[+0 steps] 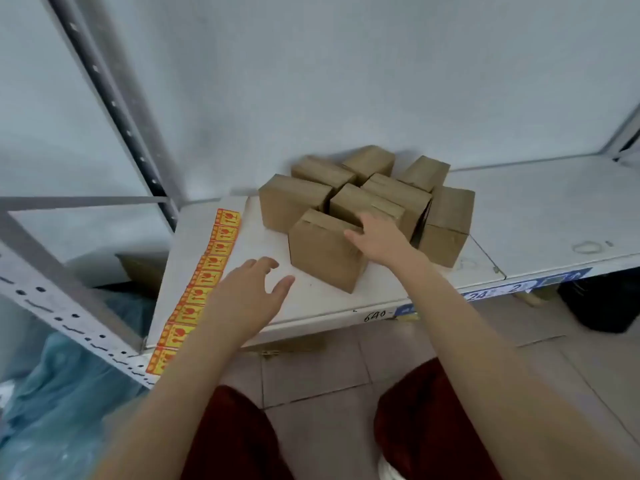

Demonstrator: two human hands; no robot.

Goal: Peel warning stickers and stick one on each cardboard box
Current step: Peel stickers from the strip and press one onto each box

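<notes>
Pale wall (346,81) and a white metal shelf (540,216) frame a labelling job that appears barely begun: a cluster of about eight small cardboard boxes (367,202) sits packed together near the back of the shelf, and no face of any box that shows carries a sticker. Along the shelf's left edge lies the strip of yellow-and-red warning stickers (207,271), running from near the boxes down to the front corner, with its lower part partly hidden behind the person's forearm; none looks peeled away, though the covered stretch cannot be checked. A person's left hand (249,296) hovers over the bare shelf just beside the strip, fingers spread wide and holding nothing. Their right hand (377,237) rests with loosely straight fingers on the top of the nearest box (322,251), which stands at the front of the group and a little apart from the shelf's edge; it touches the box, not clasping it. Judged from this, every box is left to be labelled, and the first peel from the strip has not been made. Blue plastic sheeting (52,393) lies at lower left and a tiled floor (329,368) shows below the shelf
</notes>
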